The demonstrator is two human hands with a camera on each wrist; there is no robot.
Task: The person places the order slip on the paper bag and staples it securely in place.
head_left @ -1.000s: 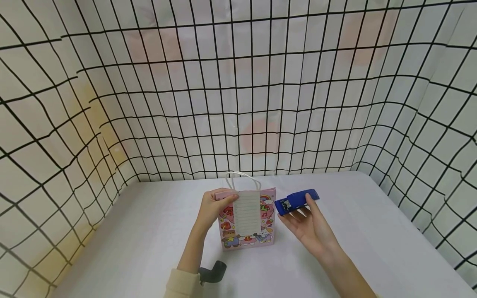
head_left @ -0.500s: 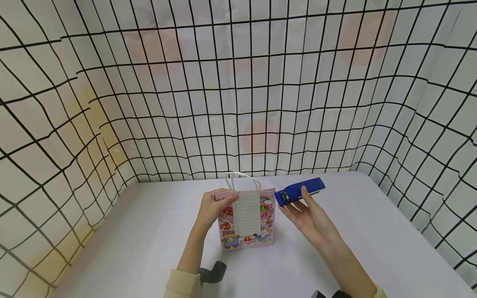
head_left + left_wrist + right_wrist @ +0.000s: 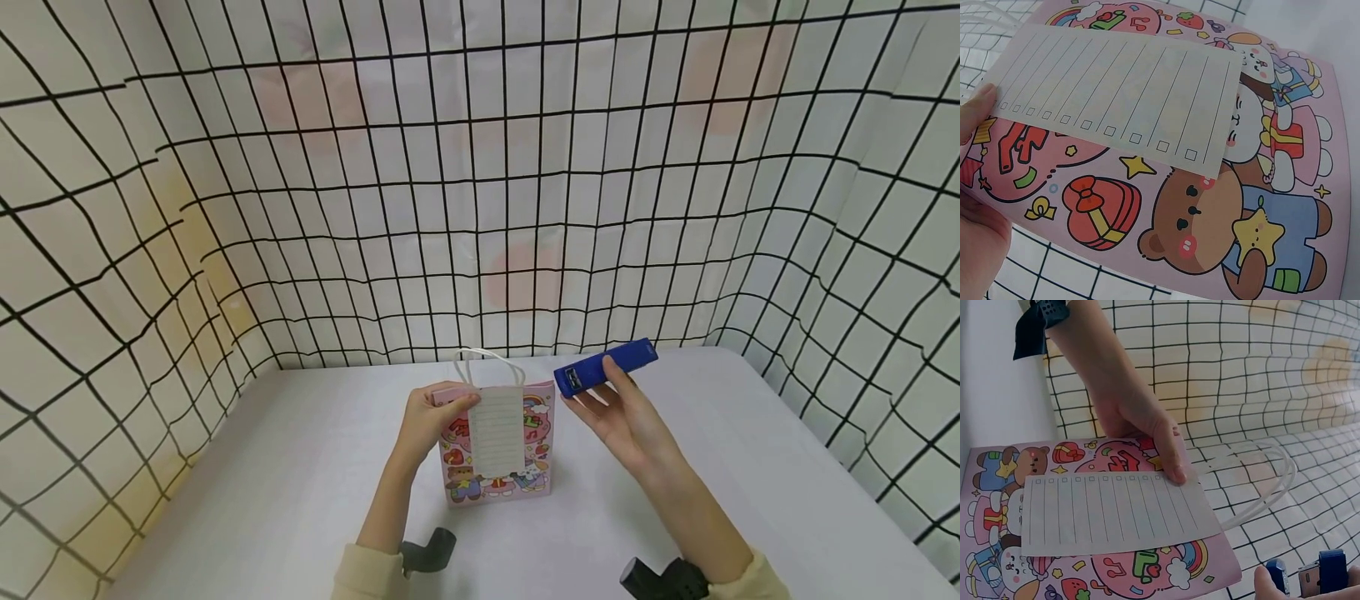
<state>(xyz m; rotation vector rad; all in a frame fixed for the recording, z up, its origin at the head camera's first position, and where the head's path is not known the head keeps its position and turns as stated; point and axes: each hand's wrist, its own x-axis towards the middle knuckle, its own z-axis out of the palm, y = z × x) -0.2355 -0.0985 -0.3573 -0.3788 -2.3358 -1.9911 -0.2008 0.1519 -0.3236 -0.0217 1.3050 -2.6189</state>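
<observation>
A pink paper gift bag (image 3: pixel 459 460) with cartoon animals and white handles (image 3: pixel 495 354) stands upright on the table. My left hand (image 3: pixel 422 423) pinches its top edge together with a lined checklist sheet (image 3: pixel 497 433), thumb in front. The sheet lies flat over the bag's front, its rows of small boxes showing in the left wrist view. To the right of the bag's top corner, my right hand (image 3: pixel 628 429) holds a blue stapler (image 3: pixel 626 358), tilted with its far end up. In the right wrist view the stapler (image 3: pixel 1333 570) shows its metal part beside the bag's mouth.
A white-covered table (image 3: pixel 300 467) lies beneath. Black-gridded white cloth (image 3: pixel 525 192) surrounds it at the back and both sides. Dark wrist mounts sit at the left cuff (image 3: pixel 367 571) and right cuff (image 3: pixel 750 582).
My right hand has moved up slightly, and the stapler has risen, its far end lifting. The left hand, sheet and bag stay in place.
</observation>
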